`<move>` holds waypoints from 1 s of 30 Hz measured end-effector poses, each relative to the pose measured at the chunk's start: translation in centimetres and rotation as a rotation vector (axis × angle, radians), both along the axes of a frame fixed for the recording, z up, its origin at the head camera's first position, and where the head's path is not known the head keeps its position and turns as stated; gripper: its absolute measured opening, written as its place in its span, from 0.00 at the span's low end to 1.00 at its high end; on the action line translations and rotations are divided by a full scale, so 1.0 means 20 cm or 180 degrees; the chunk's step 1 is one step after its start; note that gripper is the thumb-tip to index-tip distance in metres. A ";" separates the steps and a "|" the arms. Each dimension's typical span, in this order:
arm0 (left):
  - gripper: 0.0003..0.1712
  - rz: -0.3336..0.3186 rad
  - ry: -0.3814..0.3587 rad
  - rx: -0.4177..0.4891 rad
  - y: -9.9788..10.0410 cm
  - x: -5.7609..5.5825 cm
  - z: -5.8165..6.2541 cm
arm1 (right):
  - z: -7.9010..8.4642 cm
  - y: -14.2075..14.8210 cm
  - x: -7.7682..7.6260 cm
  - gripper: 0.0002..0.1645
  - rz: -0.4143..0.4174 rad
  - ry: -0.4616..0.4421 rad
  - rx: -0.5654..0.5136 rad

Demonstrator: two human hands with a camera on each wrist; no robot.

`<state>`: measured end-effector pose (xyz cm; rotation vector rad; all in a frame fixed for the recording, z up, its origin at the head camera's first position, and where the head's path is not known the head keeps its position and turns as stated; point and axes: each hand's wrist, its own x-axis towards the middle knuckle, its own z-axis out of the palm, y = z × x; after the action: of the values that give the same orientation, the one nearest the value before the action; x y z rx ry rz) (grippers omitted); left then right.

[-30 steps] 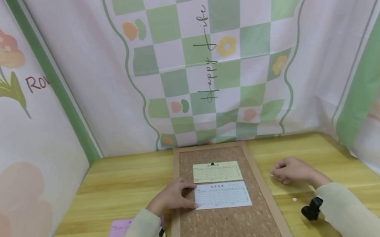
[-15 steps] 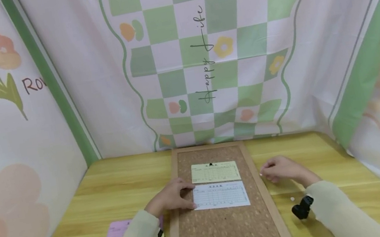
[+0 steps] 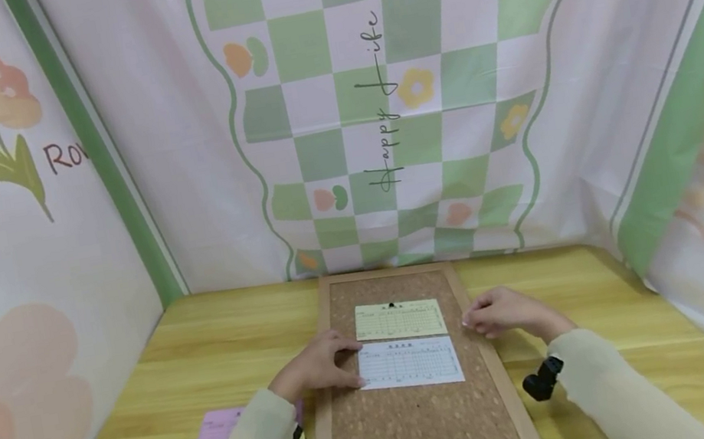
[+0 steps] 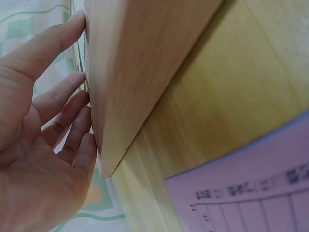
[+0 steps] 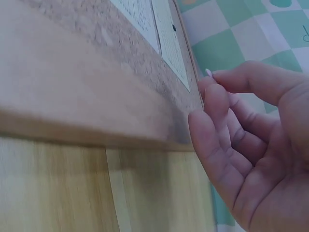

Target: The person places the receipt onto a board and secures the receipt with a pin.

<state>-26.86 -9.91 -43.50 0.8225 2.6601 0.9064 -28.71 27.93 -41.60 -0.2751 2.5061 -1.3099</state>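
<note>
On the framed cork board (image 3: 421,425) lies a white printed slip (image 3: 409,363), just below a yellow slip (image 3: 400,320) with a black tack (image 3: 391,305) at its top edge. My left hand (image 3: 317,365) reaches over the board's left frame; its extended thumb and index finger touch the white slip's left edge. Between thumb and index finger, my right hand (image 3: 507,311) pinches a small white thumbtack (image 5: 208,73), mostly hidden by the fingertips. That hand hovers by the board's right frame, near the yellow slip's lower right corner and apart from both slips.
A pink slip (image 3: 212,438) lies on the wooden table (image 3: 146,409) left of the board, partly under my left forearm. Behind the table hangs a green-and-white checked curtain (image 3: 379,129), close to the board's far edge.
My right hand has moved left from the table to the board's right edge, still pinching the small white thumbtack. My left hand and the slips have stayed put.
</note>
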 end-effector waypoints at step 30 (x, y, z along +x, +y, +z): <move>0.36 -0.0002 0.0009 0.0032 0.00 -0.01 -0.03 | -0.05 -0.27 -0.06 0.16 0.0332 -0.0281 -0.0381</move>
<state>-27.07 -9.95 -44.15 0.8275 2.6598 0.9199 -29.89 22.45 -42.67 -0.3614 2.3125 -1.4007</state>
